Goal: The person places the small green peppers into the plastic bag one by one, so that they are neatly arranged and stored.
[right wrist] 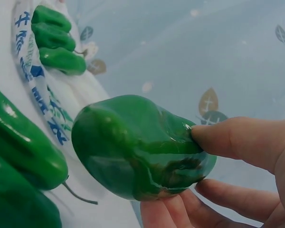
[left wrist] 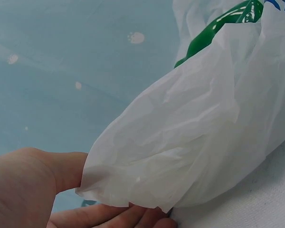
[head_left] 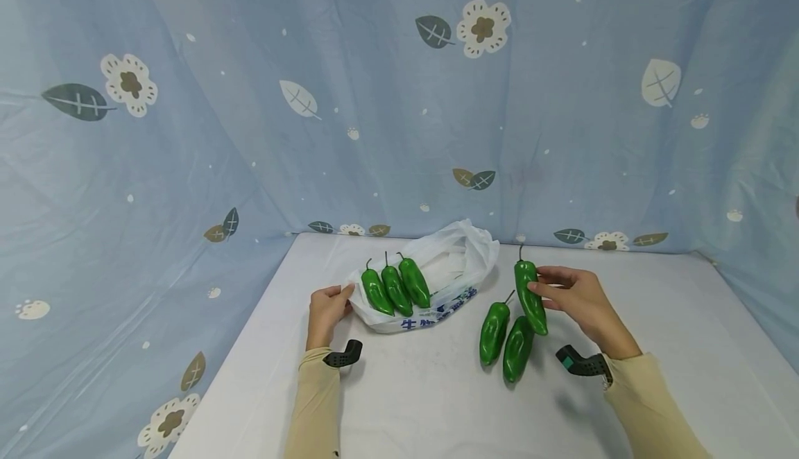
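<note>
My left hand (head_left: pixel 327 313) pinches the left edge of a white plastic bag (left wrist: pixel 180 142) between thumb and fingers. Inside the bag's opening, three green peppers (head_left: pixel 396 287) lie side by side with their stems pointing away. Another green pepper (head_left: pixel 529 291) is held in my right hand (head_left: pixel 577 303), thumb on one side and fingers on the other. Its end faces the camera in the right wrist view. Below it on the table are two more peppers, one to the left (head_left: pixel 494 333) and one partly covered by the held pepper (head_left: pixel 517 355).
A white cloth covers the table (head_left: pixel 424 403). Behind and at the sides hangs a blue curtain (head_left: pixel 387 98) with leaf and flower prints, meeting the table's back edge. Blue printed characters run along the bag's front side.
</note>
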Demonstrator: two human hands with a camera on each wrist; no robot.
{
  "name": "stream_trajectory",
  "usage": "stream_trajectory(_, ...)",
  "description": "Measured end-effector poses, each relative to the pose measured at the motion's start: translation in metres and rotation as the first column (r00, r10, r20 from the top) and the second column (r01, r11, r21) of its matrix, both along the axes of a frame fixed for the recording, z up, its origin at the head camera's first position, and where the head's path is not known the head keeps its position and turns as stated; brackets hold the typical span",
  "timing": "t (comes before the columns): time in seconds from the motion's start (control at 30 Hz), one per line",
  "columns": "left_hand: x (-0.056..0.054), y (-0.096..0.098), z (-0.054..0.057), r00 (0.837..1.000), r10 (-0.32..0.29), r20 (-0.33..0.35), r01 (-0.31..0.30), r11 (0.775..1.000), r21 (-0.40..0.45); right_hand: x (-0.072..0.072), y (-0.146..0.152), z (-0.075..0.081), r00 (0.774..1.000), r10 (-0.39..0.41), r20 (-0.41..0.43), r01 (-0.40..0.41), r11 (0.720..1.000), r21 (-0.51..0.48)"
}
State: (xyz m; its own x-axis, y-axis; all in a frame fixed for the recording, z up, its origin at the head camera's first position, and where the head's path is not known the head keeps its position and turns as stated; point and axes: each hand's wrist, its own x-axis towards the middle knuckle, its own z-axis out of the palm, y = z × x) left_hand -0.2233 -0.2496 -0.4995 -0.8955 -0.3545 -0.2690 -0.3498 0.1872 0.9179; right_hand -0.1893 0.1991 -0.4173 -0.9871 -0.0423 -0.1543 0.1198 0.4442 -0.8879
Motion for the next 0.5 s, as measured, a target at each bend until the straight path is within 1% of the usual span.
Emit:
stream_trajectory(0.27,0.000,0.001,0.001,1.000,0.003,-0.003,-0.003,1.000,0.008,-0.007,-0.008,0.007,1.000,0.022,-0.021,-0.023,0.998,-0.065)
stream_trajectory(0.5,-0.001,0.001,0.000,1.000,0.000,-0.006,0.000,1.000,0.006,-0.014,-0.015,0.009,0.998,0.050,-0.031,-0.052,0.996,-0.066)
